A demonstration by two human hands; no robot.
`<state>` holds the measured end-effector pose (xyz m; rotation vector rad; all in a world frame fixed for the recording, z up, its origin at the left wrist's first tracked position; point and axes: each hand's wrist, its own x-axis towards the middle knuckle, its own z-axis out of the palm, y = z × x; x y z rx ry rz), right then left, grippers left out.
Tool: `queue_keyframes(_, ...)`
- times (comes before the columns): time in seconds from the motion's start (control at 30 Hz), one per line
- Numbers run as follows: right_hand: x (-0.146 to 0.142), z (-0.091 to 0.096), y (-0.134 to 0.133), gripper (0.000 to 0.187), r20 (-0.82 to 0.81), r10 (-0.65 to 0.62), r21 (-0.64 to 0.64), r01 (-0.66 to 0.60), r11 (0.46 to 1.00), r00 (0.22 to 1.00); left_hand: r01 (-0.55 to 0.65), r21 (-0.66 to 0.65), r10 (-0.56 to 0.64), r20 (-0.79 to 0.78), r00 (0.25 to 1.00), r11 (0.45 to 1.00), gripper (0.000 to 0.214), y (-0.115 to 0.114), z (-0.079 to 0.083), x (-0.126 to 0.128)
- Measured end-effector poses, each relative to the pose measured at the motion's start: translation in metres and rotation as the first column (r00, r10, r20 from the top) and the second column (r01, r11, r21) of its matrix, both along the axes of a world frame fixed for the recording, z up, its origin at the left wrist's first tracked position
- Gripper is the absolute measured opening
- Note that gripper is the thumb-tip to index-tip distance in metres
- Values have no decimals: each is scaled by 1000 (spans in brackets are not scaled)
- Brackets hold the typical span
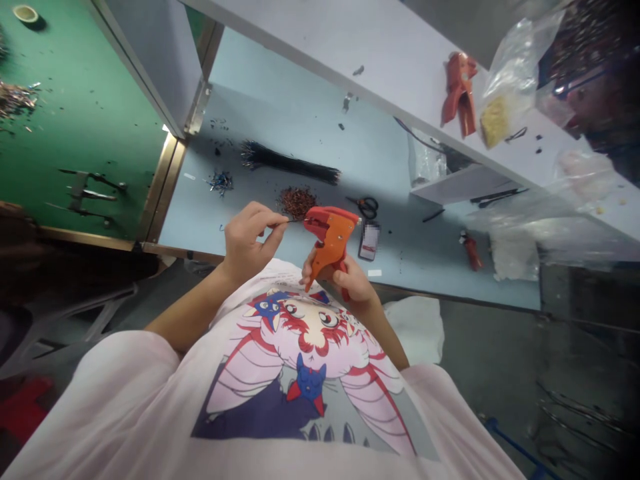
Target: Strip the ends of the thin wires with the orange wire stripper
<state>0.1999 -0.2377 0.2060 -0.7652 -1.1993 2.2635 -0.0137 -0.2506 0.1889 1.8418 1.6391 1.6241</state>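
An orange wire stripper point(331, 243), a pale-pink anime-print T-shirt point(305, 373).

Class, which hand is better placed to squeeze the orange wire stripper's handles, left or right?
Right, probably: the right hand wraps the handles of the orange wire stripper; the left hand pinches a thin wire.

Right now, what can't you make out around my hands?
All in the head view:
End of the wire: hidden inside the orange stripper.
Fingers of the right hand: partly hidden behind the stripper.
Screen of the phone: blurred.
Bits in the reddish pile: too small to identify.
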Motion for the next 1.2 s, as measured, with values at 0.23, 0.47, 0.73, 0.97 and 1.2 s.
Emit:
queue_keyframes(0.23, -3, 9, 3, 36, 64, -186, 97, 179, 979, 981, 2, 83, -1, -8, 1000, 997, 7, -1, 1, -1)
queue_keyframes(0.47, -27, 9, 11, 26, 84, -443, 471, 356, 807, 893, 77, 137, -56, -151, 987, 988, 8, -4, 2, 6)
queue_keyframes(0.73, -31, 9, 18, 14, 187, -519, 706, 253, 662, 834, 152, 67, -137, -193, 971, 986, 6, -8, 6, 9)
queue_keyframes(0.97, -24, 3, 30, 18, 218, -658, 813, 239, 531, 721, 117, 5, -115, -152, 982, 993, 6, -4, -2, -2)
queue_keyframes(1.2, 9, -18, 73, 32, 201, -727, 797, 322, 511, 656, -57, -105, 72, 148, 986, 993, 1, -1, -2, -27)
